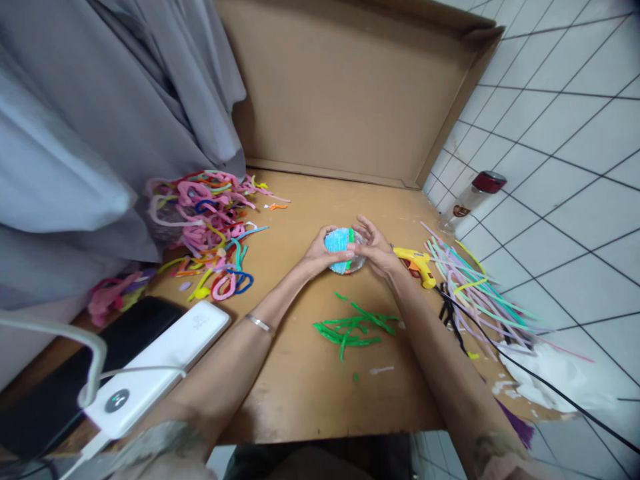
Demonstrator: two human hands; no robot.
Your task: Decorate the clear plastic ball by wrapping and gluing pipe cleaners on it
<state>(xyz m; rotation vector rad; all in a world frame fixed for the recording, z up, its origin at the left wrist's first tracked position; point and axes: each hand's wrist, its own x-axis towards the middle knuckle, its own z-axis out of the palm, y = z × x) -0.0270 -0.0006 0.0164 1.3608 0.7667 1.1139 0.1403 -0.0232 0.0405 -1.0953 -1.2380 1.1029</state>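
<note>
Between my two hands is a small rounded object point(338, 241), its left part covered in light-blue fuzzy strips, with a green strip down its middle and a clear, see-through part at the right. My left hand point(320, 253) is wrapped round the blue side, thumb across the front. My right hand point(375, 250) grips the clear side, thumb on the green strip and some fingers raised. Short green pipe cleaner pieces point(350, 330) lie on the table below the hands. Just right of my right hand rests a yellow glue gun point(420, 265).
A tangled heap of coloured pipe cleaners point(210, 213) is at the left, near a grey curtain point(100, 120). A white power bank point(160, 367) lies front left. Straight pipe cleaners point(465, 287), a bottle point(470, 200) and a black cord point(525, 380) are at right. Cardboard point(350, 93) stands behind.
</note>
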